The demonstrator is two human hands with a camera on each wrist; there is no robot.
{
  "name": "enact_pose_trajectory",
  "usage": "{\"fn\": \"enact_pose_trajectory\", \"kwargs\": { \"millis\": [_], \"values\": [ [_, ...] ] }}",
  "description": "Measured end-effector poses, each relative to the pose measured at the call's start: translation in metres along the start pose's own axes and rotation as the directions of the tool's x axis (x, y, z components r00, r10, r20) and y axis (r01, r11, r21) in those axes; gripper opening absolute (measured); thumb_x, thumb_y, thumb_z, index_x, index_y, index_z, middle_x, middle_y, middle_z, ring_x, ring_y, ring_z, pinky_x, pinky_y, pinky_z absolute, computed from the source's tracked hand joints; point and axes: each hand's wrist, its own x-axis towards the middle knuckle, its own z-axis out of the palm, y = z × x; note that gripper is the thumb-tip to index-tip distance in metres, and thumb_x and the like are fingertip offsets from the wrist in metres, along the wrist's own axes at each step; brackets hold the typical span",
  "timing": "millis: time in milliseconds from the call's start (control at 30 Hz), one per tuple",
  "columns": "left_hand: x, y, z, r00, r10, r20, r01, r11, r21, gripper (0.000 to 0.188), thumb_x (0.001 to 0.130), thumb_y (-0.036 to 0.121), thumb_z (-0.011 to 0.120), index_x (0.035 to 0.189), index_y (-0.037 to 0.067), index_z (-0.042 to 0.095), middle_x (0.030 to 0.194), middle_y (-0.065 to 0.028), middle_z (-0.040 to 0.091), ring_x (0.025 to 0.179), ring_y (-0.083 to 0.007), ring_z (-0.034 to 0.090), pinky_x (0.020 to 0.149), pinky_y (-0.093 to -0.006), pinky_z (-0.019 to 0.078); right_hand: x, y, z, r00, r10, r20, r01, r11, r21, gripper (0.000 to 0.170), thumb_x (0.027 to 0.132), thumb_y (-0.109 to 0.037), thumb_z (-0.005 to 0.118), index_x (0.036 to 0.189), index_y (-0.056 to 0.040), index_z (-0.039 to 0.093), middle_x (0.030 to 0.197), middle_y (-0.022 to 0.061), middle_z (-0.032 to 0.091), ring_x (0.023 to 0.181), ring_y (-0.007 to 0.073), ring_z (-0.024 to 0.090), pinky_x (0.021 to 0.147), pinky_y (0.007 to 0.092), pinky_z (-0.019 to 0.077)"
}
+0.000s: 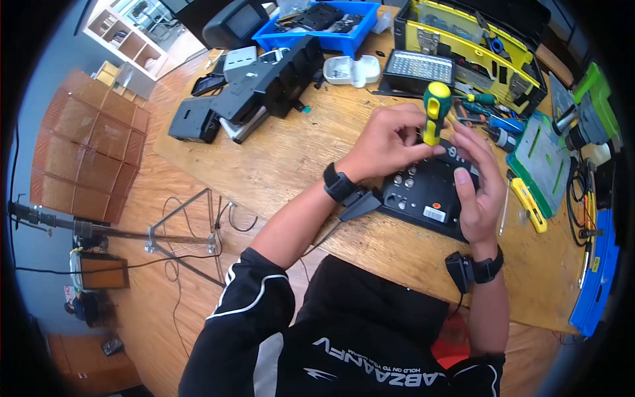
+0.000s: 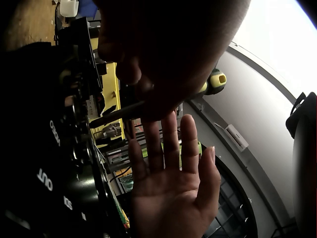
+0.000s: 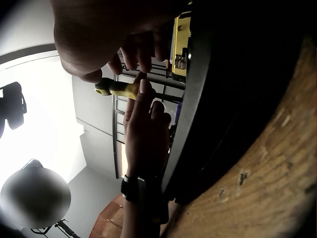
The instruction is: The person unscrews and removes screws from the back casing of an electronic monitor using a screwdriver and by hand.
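Observation:
A green-and-yellow screwdriver [image 1: 434, 112] stands upright over a flat black device [image 1: 423, 192] with round connectors and a white barcode label. My left hand [image 1: 393, 142] pinches the lower end of its handle between thumb and fingers. In the left wrist view, the shaft [image 2: 116, 114] runs down to the device's connector face, beside the printed words VIDEO and OUT. My right hand [image 1: 481, 188] is beside the device's right side, fingers extended and loosely bent, palm toward the screwdriver. Its open palm also shows in the left wrist view.
A yellow-and-black toolbox [image 1: 463, 56] stands at the back right, with pliers and screwdrivers before it. A yellow utility knife [image 1: 529, 205] and a green-edged plate [image 1: 539, 165] lie to the right. Black housings [image 1: 245, 92] and a blue bin [image 1: 357, 36] occupy the back left.

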Motion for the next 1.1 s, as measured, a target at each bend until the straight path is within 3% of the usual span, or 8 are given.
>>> {"fn": "enact_pose_trajectory", "kwargs": {
  "millis": [67,100,133,233,333,500,833,1100],
  "values": [
    [-0.001,0.010,-0.001,0.983,-0.181,0.032,0.180,0.983,0.019,0.045,0.078,0.012,0.089,0.121,0.007,0.076,0.059,0.0059,0.053,0.056,-0.0008,0.042,0.053,-0.0220,0.0342,-0.002,0.006,0.004,0.982,0.187,-0.039,-0.156,0.902,0.402,0.045,0.102,-0.026,0.055,0.136,0.0028,0.060,0.144,0.0191,0.059,0.131,0.0323,0.057,0.110,0.0431,0.0426],
    [-0.002,0.009,0.000,0.978,-0.207,0.024,0.208,0.978,-0.015,0.047,0.078,0.010,0.089,0.123,0.007,0.074,0.064,0.0067,0.057,0.056,0.0002,0.042,0.053,-0.0208,0.0340,0.000,0.007,0.001,0.971,0.240,0.001,-0.213,0.859,0.465,0.056,0.109,-0.038,0.041,0.144,0.0044,0.052,0.148,0.0196,0.055,0.134,0.0317,0.056,0.110,0.0424,0.0427],
    [-0.002,0.007,0.001,0.972,-0.234,0.018,0.235,0.971,-0.048,0.050,0.078,0.009,0.089,0.125,0.006,0.073,0.069,0.0075,0.060,0.057,0.0012,0.043,0.053,-0.0195,0.0338,0.001,0.010,0.000,0.969,0.248,-0.005,-0.220,0.867,0.448,0.056,0.109,-0.038,0.041,0.144,0.0044,0.052,0.148,0.0196,0.055,0.134,0.0317,0.056,0.110,0.0424,0.0427],
    [-0.003,0.007,0.002,0.962,-0.273,0.029,0.274,0.952,-0.133,0.048,0.079,0.002,0.087,0.124,-0.001,0.069,0.088,0.0045,0.070,0.060,0.0023,0.050,0.055,-0.0162,0.0394,0.007,0.012,-0.005,0.918,0.394,0.032,-0.261,0.543,0.798,0.063,0.113,-0.042,0.025,0.152,0.0056,0.040,0.152,0.0227,0.049,0.140,0.0322,0.050,0.115,0.0417,0.0388],
    [-0.003,0.005,0.002,0.962,-0.273,0.026,0.274,0.951,-0.145,0.048,0.079,0.000,0.086,0.124,-0.003,0.067,0.096,-0.0001,0.074,0.062,0.0014,0.053,0.057,-0.0165,0.0426,0.009,0.014,-0.007,0.892,0.451,0.038,-0.257,0.435,0.863,0.061,0.113,-0.039,0.024,0.151,0.0061,0.040,0.153,0.0232,0.048,0.141,0.0334,0.049,0.117,0.0428,0.0377],
    [-0.002,0.008,0.001,0.961,-0.272,0.045,0.275,0.951,-0.144,0.044,0.083,-0.001,0.083,0.123,-0.004,0.066,0.103,-0.0046,0.076,0.065,0.0005,0.056,0.058,-0.0165,0.0442,0.007,0.025,-0.011,0.852,0.523,0.001,-0.228,0.370,0.901,0.044,0.110,-0.020,0.044,0.146,0.0053,0.046,0.145,0.0244,0.055,0.129,0.0344,0.060,0.110,0.0436,0.0496],
    [-0.002,0.008,0.001,0.964,-0.259,0.054,0.264,0.956,-0.129,0.043,0.084,-0.001,0.081,0.125,-0.004,0.065,0.102,-0.0045,0.075,0.066,0.0010,0.056,0.059,-0.0162,0.0447,0.002,0.035,-0.014,0.831,0.557,-0.018,-0.221,0.358,0.907,0.037,0.108,-0.022,0.054,0.138,0.0007,0.056,0.135,0.0205,0.065,0.117,0.0285,0.069,0.100,0.0399,0.0567],
    [-0.002,0.006,0.001,0.965,-0.254,0.062,0.260,0.955,-0.142,0.042,0.085,-0.001,0.081,0.123,-0.004,0.066,0.101,-0.0036,0.075,0.066,0.0013,0.056,0.059,-0.0160,0.0438,-0.002,0.041,-0.016,0.847,0.532,0.009,-0.192,0.290,0.937,0.023,0.104,-0.022,0.064,0.119,-0.0044,0.066,0.118,0.0151,0.072,0.101,0.0228,0.073,0.090,0.0354,0.0605]
  ]
}}
